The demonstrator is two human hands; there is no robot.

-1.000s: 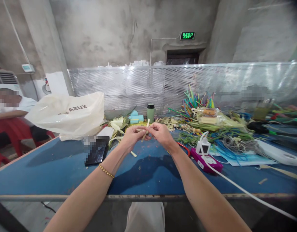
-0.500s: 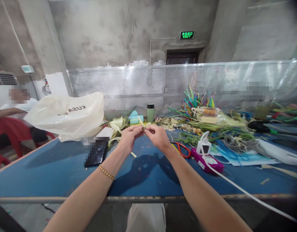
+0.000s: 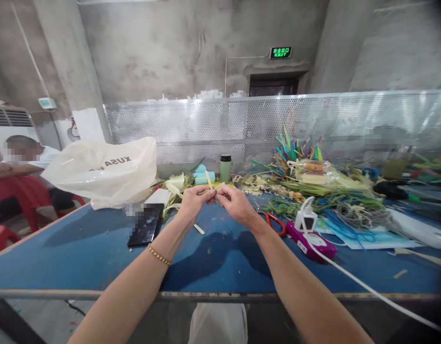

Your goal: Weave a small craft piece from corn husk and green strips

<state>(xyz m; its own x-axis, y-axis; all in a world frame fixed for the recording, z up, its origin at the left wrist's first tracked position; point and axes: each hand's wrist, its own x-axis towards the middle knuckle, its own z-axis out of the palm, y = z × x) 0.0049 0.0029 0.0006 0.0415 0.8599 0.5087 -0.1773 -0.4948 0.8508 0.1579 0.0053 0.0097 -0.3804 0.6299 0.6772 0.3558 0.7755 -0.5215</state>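
The left hand [image 3: 192, 204] and right hand [image 3: 237, 204] clamp their fingers on a pale strip [image 3: 208, 179] jutting above them, its lower end hidden.

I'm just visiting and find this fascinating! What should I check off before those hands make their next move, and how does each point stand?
1. Left hand pinching the pale strip: ok; one end sticks up above the fingers.
2. Right hand gripping the strip too: cannot tell; its fingertips are close to the left ones, which makes the contact hard to see.
3. Red-handled tool away from the fingertips: ok; it lies beside the right forearm, partly hidden.
4. White cable clear of both hands: ok; it runs to the right of them.
5. Table free of scraps near the hands: not ok; a pale scrap lies there.
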